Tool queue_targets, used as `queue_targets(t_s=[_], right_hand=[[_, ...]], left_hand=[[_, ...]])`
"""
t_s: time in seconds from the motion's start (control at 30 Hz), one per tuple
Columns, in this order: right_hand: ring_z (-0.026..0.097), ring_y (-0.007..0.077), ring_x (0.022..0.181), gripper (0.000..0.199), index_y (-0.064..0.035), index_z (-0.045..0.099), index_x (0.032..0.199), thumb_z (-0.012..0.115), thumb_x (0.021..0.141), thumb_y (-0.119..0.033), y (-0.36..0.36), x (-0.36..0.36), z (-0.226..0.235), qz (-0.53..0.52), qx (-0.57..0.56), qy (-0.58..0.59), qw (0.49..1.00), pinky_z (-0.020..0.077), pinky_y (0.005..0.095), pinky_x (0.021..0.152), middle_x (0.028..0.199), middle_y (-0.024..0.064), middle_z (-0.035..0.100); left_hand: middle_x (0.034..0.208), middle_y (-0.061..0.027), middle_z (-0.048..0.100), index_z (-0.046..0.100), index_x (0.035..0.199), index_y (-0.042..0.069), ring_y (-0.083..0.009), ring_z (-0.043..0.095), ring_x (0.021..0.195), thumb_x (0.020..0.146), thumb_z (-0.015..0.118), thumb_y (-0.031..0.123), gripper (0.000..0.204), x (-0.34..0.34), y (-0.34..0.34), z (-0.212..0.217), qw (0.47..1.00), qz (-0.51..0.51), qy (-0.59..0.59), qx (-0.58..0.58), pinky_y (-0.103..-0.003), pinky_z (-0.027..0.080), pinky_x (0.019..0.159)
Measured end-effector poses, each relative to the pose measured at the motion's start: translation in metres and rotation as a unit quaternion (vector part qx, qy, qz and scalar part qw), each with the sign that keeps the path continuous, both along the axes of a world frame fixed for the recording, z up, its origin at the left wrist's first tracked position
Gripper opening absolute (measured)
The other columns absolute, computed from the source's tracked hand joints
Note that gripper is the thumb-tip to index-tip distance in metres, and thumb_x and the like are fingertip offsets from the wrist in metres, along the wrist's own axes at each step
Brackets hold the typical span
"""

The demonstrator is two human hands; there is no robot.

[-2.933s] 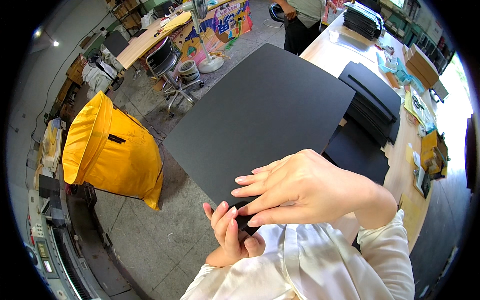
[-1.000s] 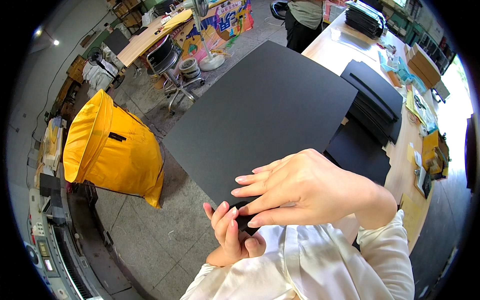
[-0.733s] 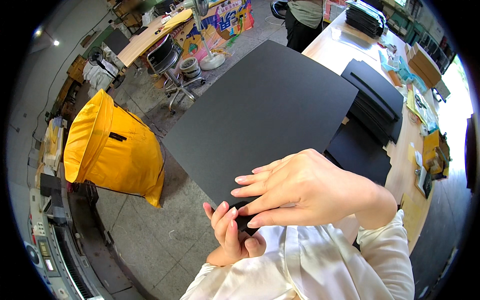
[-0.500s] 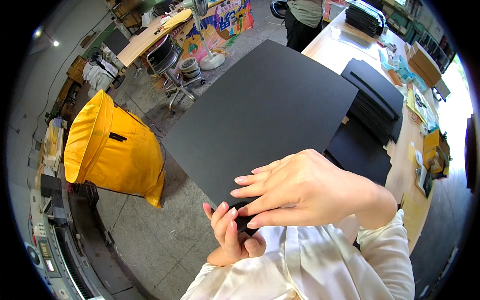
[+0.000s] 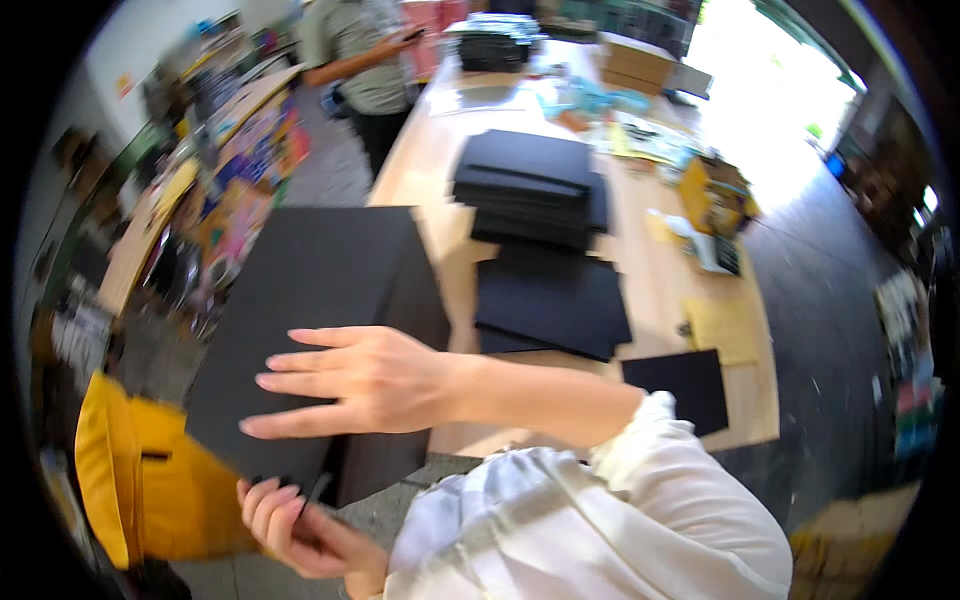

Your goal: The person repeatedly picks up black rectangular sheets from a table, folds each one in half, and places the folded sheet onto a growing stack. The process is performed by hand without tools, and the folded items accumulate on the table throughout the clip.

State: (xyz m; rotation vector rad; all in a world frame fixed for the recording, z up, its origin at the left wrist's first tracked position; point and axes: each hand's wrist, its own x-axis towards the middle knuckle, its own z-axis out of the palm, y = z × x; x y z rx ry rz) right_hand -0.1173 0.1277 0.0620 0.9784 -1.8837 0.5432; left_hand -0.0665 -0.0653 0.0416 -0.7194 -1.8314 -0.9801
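A large black board (image 5: pixel 320 260) is held out in front of me, off to the left of the table. It shows two panels, the right one angled along a lengthwise crease. Curled round the board's near edge are the fingers of my left hand (image 5: pixel 300 530), which is closed on it. My right hand (image 5: pixel 375 380) lies across the upper face with its fingers spread flat. Part of the near edge is hidden by my fingers. On the table to the right sit a stack of black boards (image 5: pixel 525 165), a lower pile of black boards (image 5: pixel 550 300) and a black sheet (image 5: pixel 680 385).
A yellow bag (image 5: pixel 190 505) stands on the floor at the lower left. The long wooden table (image 5: pixel 455 440) carries a yellow box (image 5: pixel 715 195) and brown cardboard boxes (image 5: pixel 635 65) farther back. Beyond its far left side stands another person (image 5: pixel 365 65) with a small dark object in hand.
My view has turned right, toward the table. The board, flat before, now shows a second, angled panel. My right hand has moved from its near edge onto its face, fingers spread wider.
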Motion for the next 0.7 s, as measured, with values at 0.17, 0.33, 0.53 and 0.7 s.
queue_targets(t_s=[0.17, 0.33, 0.53, 0.7], right_hand=[[0.068, 0.0286, 0.103, 0.034, -0.0143, 0.068, 0.116, 0.055, 0.086, -0.012, 0.037, 0.058, -0.008, -0.101, -0.027, 0.054, 0.993, 0.0561, 0.0387, 0.091, 0.111, 0.0148, 0.068], [0.064, 0.0325, 0.112, 0.029, -0.0118, 0.069, 0.113, 0.060, 0.085, -0.013, 0.109, 0.205, -0.026, -0.339, -0.031, 0.016, 0.940, 0.0510, 0.0446, 0.098, 0.123, 0.0205, 0.064], [0.058, 0.0357, 0.122, 0.042, -0.0109, 0.070, 0.116, 0.059, 0.076, -0.001, 0.142, 0.379, -0.158, -0.670, -0.064, -0.064, 0.737, 0.0402, 0.0504, 0.107, 0.129, 0.0198, 0.061], [0.040, 0.0327, 0.137, 0.057, -0.0142, 0.054, 0.138, 0.070, 0.085, -0.028, 0.144, 0.465, -0.292, -0.636, -0.088, -0.428, 0.636, 0.0332, 0.0490, 0.112, 0.144, 0.0157, 0.047]], left_hand=[[0.111, -0.0110, 0.052, 0.054, 0.106, 0.007, -0.0296, 0.051, 0.111, 0.093, 0.056, 0.006, 0.013, 0.038, 0.011, 0.010, 0.968, -0.043, 0.156, -0.194, -0.059, 0.037, 0.106], [0.086, 0.0029, 0.047, 0.048, 0.077, 0.020, -0.0129, 0.048, 0.082, 0.097, 0.048, 0.025, 0.021, 0.025, 0.076, -0.060, 0.837, -0.210, 0.439, 0.251, -0.033, 0.038, 0.081], [0.086, -0.0023, 0.051, 0.057, 0.084, 0.014, -0.0189, 0.054, 0.079, 0.091, 0.055, 0.012, 0.008, 0.049, 0.095, -0.023, 0.882, -0.358, 0.299, 0.070, -0.038, 0.041, 0.083], [0.090, -0.0059, 0.058, 0.059, 0.090, 0.011, -0.0218, 0.059, 0.085, 0.092, 0.058, 0.012, 0.003, 0.066, 0.093, -0.029, 0.911, -0.337, 0.237, -0.025, -0.045, 0.041, 0.095]])
